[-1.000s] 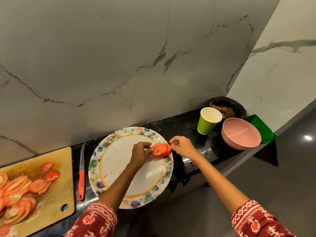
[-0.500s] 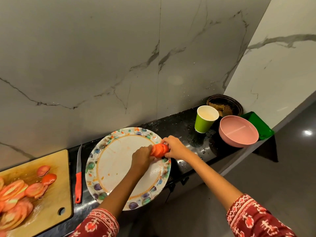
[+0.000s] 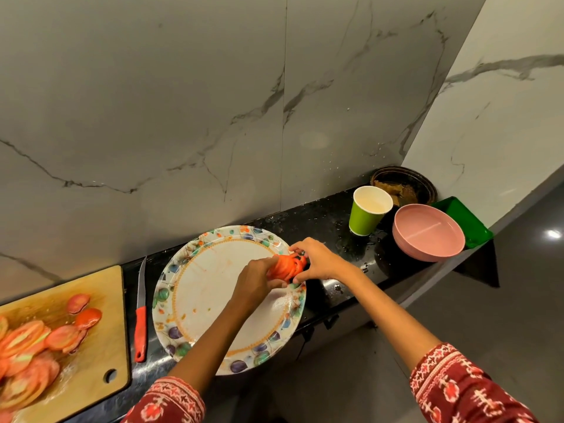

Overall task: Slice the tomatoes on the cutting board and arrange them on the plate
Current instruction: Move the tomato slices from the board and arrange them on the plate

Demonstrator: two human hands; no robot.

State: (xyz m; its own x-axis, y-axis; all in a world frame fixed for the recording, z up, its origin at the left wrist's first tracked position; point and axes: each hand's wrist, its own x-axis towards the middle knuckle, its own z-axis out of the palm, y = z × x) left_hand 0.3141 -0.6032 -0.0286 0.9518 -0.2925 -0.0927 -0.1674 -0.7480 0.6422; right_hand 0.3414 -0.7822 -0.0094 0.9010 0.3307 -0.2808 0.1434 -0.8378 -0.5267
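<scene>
The left hand (image 3: 256,277) and the right hand (image 3: 317,261) both pinched a small stack of tomato slices (image 3: 287,267), holding it between their fingertips over the right rim of the plate (image 3: 213,300). The stack looked soft, wet and slippery; it would probably fan apart or tear if squeezed, so a light hold at the outer skin edges, with support from both ends, seemed wisest. The plate's white middle lay bare except for juice smears, which left ample room to spread slices inward. The plate's near edge overhung the front of the dark worktop (image 3: 335,221), so pressing down there could tip it. To the left lay a red-handled knife (image 3: 141,312), just beside the plate, and beyond it the cutting board (image 3: 100,355) carrying many more slices (image 3: 33,352). To the right, well apart, stood a green cup (image 3: 367,212), a pink bowl (image 3: 427,233) and a green tray (image 3: 464,219).
</scene>
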